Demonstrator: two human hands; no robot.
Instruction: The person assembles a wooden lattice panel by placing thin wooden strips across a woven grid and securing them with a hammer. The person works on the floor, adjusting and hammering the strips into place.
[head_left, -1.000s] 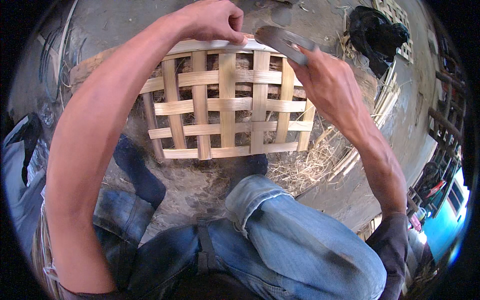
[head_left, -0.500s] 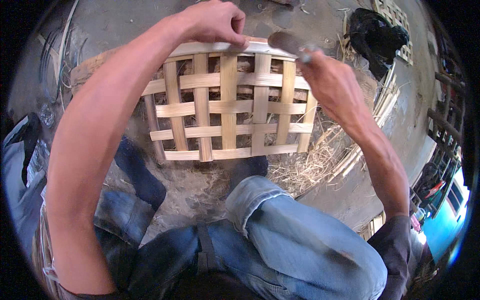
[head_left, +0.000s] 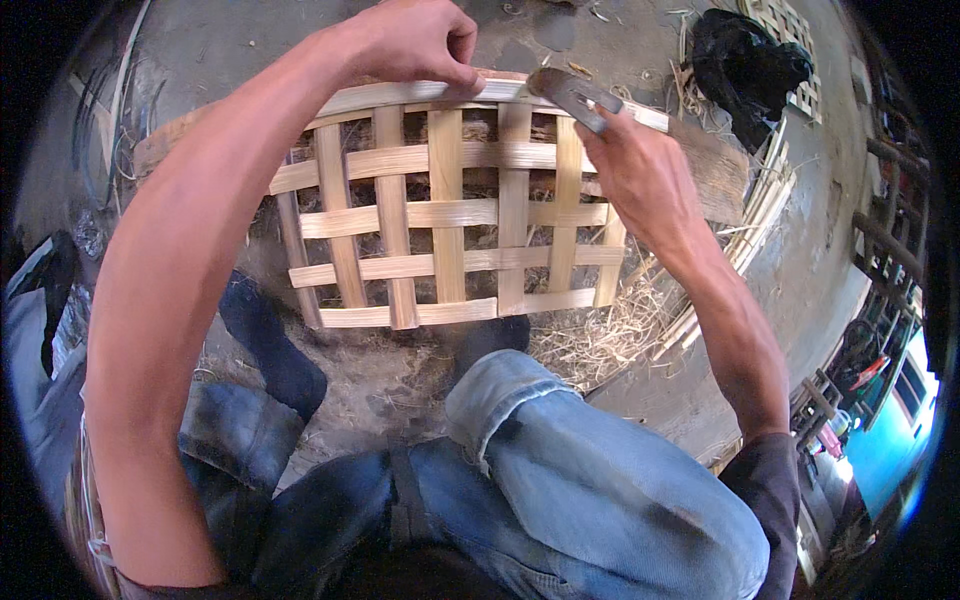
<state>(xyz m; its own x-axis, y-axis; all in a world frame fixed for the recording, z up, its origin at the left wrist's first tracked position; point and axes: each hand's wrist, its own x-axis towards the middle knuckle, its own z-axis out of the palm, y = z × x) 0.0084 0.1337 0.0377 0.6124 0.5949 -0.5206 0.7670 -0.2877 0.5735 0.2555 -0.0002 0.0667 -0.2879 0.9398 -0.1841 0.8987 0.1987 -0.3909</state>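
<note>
An open-weave panel of flat pale bamboo strips [head_left: 447,214] hangs upright before me, with square gaps between the strips. A longer bamboo strip [head_left: 390,97] runs along its far upper edge. My left hand [head_left: 420,45] is closed, thumb and fingers pinching that edge strip near its middle. In my right hand [head_left: 640,170] is a short tool with a broad, dull grey metal head [head_left: 570,93]; its exact kind is not clear. The head lies against or just over the edge strip, right of my left fingers. My right fingers hide the tool's grip.
A rough wooden plank [head_left: 715,178] lies behind the panel. Loose shavings [head_left: 610,335] and a bundle of split strips [head_left: 735,255] are on the floor at the right. A black bag [head_left: 750,75] sits far right, by another woven panel [head_left: 785,30]. My bent knee [head_left: 620,450] is below.
The tool's head has swung slightly left and its blur has lessened. The right hand has shifted slightly down and left. The view has moved a little; the left hand keeps its pinch.
</note>
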